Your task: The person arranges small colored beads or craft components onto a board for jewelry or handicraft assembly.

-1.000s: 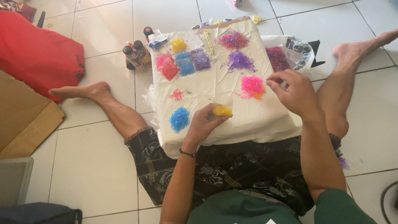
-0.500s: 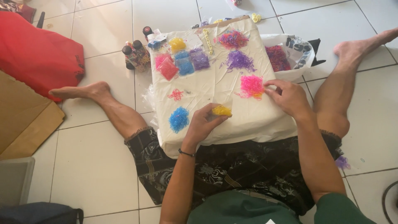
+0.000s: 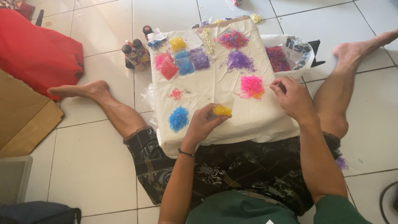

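Near the front edge of the white wrapped box (image 3: 215, 89), left hand (image 3: 202, 124) pinches yellow rubber bands (image 3: 222, 110); right hand (image 3: 292, 98) — fingertips pressed together — beside the fuzzy pink pile (image 3: 251, 86), bare plastic between.

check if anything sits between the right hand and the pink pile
Nothing visible does. The right hand is just right of the pink pile, with only bare white cover between them.

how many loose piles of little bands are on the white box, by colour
blue pile: 1
yellow pile, at the left hand: 1
pink pile, by the right hand: 1
purple pile: 1
mixed pink-purple pile: 1
small red pile: 1
total: 6, not counting the bagged ones
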